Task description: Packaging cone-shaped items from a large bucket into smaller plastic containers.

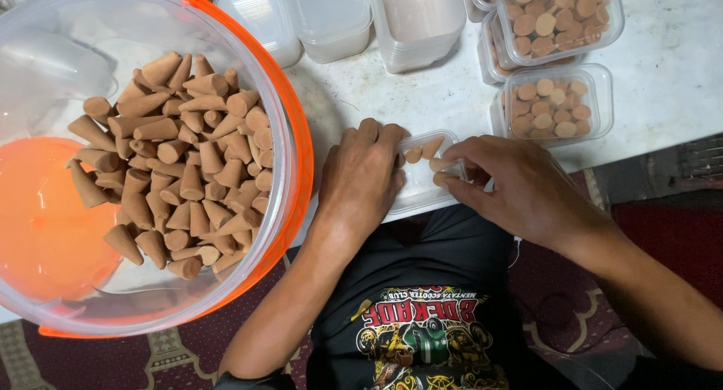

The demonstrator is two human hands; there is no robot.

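A small clear plastic box lies on the white table edge in front of me, with a few brown cones standing inside. My left hand rests knuckles up against the box's left side, fingers curled over its rim. My right hand reaches in from the right, its fingertips pinching a brown cone over the box. To the left stands a big clear tub with an orange rim, holding a heap of several brown cones.
Two filled clear boxes of cones stand at the back right. Stacks of empty clear boxes line the table's far edge. A dark red patterned rug lies below the table, and my black printed shirt fills the bottom.
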